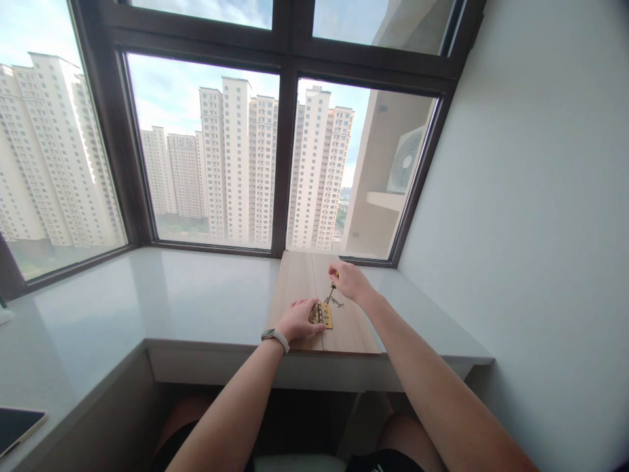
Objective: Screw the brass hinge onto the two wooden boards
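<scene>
In the head view, two wooden boards (351, 334) are lying side by side on a white worktop (211, 295), reaching from its back edge by the window (287, 164) to its front edge. A gold hinge (327, 317) is lying over the line where the boards are meeting, closer to the worktop's front edge than to its back edge. The left hand (296, 319) is holding this hinge. Its thumb is touching the end near the front edge, and its other fingers are lying close together, bending over the left side and the far end. So the hinge is sitting between the thumb and the fingers, with its shiny right half showing past them. The right hand (348, 280) is pinching the yellow handle of a screwdriver (331, 294) with its fingers curling around it. The screwdriver is leaning, and its thin metal rod is pointing down to the hinge's far end; I cannot tell if the tip is touching. A few small screws (337, 302) are lying loose on the right board, just beside the hinge. A watch (276, 338) is sitting on the left wrist. A dark flat gadget (18, 429) is resting on the worktop's left part, well apart from the hands.
</scene>
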A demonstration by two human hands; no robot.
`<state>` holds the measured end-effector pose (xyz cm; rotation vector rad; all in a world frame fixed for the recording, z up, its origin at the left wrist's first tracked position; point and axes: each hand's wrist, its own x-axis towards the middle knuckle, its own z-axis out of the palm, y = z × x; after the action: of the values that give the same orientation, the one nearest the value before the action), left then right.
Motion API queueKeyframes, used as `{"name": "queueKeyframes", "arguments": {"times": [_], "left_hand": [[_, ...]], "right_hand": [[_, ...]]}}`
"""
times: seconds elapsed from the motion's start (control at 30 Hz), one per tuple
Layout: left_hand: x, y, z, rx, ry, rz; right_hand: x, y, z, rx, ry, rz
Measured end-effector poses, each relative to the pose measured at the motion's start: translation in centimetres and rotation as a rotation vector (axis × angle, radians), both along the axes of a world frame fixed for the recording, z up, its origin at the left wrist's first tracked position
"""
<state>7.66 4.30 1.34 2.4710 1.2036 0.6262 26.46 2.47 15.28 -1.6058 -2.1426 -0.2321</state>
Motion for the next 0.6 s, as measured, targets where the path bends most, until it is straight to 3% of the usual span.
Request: {"name": "queueKeyframes", "arguments": {"times": [0.27,0.47,0.6], "left_hand": [[-0.1,-0.1,0.0,-0.006,0.001,0.000],[0.0,-0.2,0.3,-0.012,0.010,0.000],[0.0,-0.3,0.4,-0.007,0.010,0.005]], "right_hand": [[1.2,0.3,0.5,-0.172,0.044,-0.010],[1.0,0.2,0.4,-0.062,0.013,-0.072],[0.6,0.0,0.0,0.001,0.018,-0.024]]}}
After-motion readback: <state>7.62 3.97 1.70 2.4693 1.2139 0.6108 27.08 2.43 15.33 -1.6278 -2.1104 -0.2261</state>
